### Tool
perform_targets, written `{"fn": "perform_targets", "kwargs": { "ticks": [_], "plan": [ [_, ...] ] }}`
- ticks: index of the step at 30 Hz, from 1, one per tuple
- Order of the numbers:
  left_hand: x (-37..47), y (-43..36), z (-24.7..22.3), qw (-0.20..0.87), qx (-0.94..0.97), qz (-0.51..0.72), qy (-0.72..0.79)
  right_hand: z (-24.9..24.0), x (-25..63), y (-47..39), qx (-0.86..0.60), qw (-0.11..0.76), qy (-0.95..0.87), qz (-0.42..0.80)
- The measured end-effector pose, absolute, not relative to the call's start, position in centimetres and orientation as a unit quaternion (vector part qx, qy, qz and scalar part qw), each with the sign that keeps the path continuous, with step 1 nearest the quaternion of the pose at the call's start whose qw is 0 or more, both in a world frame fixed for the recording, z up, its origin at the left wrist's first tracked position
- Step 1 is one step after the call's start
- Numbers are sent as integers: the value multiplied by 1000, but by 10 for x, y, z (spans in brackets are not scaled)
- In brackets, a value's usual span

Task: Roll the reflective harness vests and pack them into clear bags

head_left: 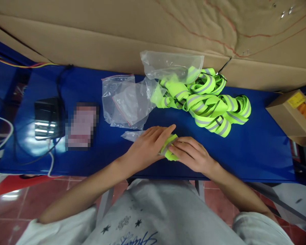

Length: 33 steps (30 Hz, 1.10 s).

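A folded fluorescent yellow reflective strap (169,148) with a grey stripe is between my two hands, close to the table's front edge. My left hand (150,147) holds it from the left, thumb raised and its other fingers partly hidden. From the right, my right hand (193,153) grips the same strap with bent fingers. A small clear plastic bag (131,135) pokes out beside my left hand. Beyond my hands, to the right, lies a tangled heap of similar straps (206,105). Clear zip bags (124,102) are spread to the left of this heap, and another clear bag (169,64) partly overlaps it.
The blue table (257,149) backs onto a brown cardboard sheet (104,44). A black box with cables (48,117) and a blurred-out phone-shaped item (82,126) lie at the left. A small cardboard box (293,112) stands at the right end.
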State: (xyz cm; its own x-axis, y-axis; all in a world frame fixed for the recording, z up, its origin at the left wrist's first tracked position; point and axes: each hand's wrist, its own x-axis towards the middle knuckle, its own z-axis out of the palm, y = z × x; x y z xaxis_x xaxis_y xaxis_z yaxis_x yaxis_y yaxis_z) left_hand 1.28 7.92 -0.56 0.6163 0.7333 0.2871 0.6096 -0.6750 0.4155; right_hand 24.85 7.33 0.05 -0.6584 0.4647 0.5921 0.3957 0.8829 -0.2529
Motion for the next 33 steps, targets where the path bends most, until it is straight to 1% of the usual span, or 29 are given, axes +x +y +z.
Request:
{"fn": "perform_targets", "kwargs": {
  "ticks": [2, 5, 11, 15, 18, 22, 27, 33],
  "plan": [
    [9, 76, -7, 149, 894, 163, 391, -5, 252, 74, -204, 336, -919, 30],
    [4, 75, -8, 109, 913, 105, 378, -13, 256, 72, -173, 320, -931, 22],
    [8, 73, -17, 56, 925, 145, 347, -16, 259, 67, -185, 284, -939, 64],
    [6, 67, -24, 68, 913, 146, 375, -17, 261, 66, -168, 287, -942, 43],
    [4, 66, -27, 69, 911, 144, 381, -18, 261, 66, -178, 273, -944, 54],
    [6, 66, -27, 26, 917, 168, 360, -16, 259, 63, -199, 228, -951, 65],
    [13, 66, -25, -16, 920, 181, 347, -16, 257, 58, -215, 223, -949, 56],
    [11, 61, -27, 12, 913, 168, 372, -24, 254, 53, -239, 220, -943, 72]
  ]
}}
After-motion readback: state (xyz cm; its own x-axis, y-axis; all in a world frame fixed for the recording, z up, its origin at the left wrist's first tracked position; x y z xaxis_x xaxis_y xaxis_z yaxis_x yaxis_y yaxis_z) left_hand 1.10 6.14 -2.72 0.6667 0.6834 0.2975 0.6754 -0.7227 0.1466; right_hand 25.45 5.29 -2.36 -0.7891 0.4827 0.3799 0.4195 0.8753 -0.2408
